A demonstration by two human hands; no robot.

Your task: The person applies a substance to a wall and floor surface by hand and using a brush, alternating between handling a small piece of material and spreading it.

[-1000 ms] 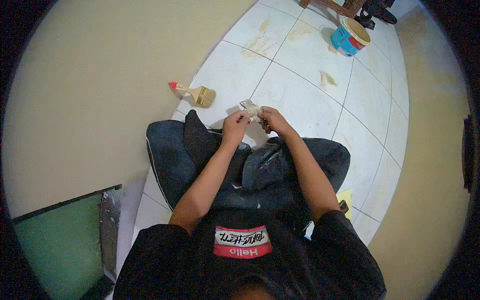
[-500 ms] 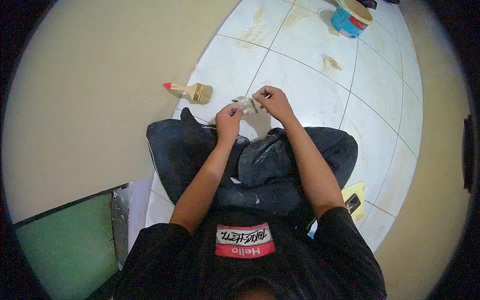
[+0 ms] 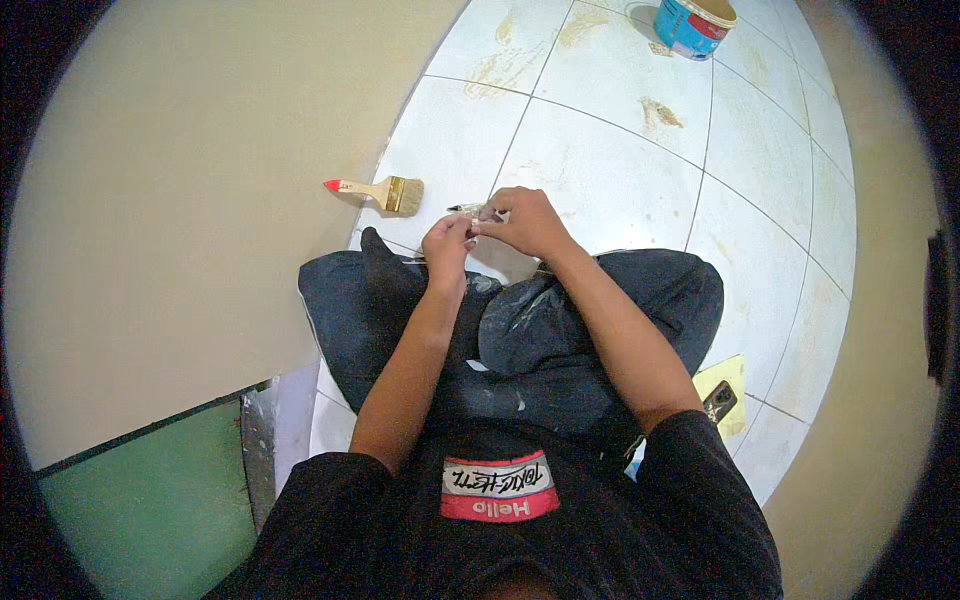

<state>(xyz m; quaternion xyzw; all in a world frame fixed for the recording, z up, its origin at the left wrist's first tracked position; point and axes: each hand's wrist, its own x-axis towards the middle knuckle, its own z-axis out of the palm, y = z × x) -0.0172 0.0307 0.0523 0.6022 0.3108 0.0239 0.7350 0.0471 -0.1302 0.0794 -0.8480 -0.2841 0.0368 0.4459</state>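
Observation:
Above my crossed legs, my left hand (image 3: pixel 447 243) is closed, its fingertips pinched around a small crumpled clear-and-grey packet (image 3: pixel 466 209). Part of the packet sticks out past the fingers, with a dark tip at its left end. My right hand (image 3: pixel 528 220) is closed too, thumb and fingers pressed together against the left fingertips. Something small and whitish shows between the two hands, too small to name. To the left lies a flat paintbrush (image 3: pixel 387 194) with a wooden, red-tipped handle, its bristles pointing right.
A blue paint bucket (image 3: pixel 694 28) stands far off on the stained white tile floor (image 3: pixel 620 140). By my right elbow a dark phone (image 3: pixel 720 401) rests on something yellow (image 3: pixel 735 372). A beige wall (image 3: pixel 220 200) rises on the left, with a green panel (image 3: pixel 150 500) lower down.
My right hand has come left and down to meet the left one, and its fingers now cover most of the packet. The view has shifted slightly; the paintbrush lies as before.

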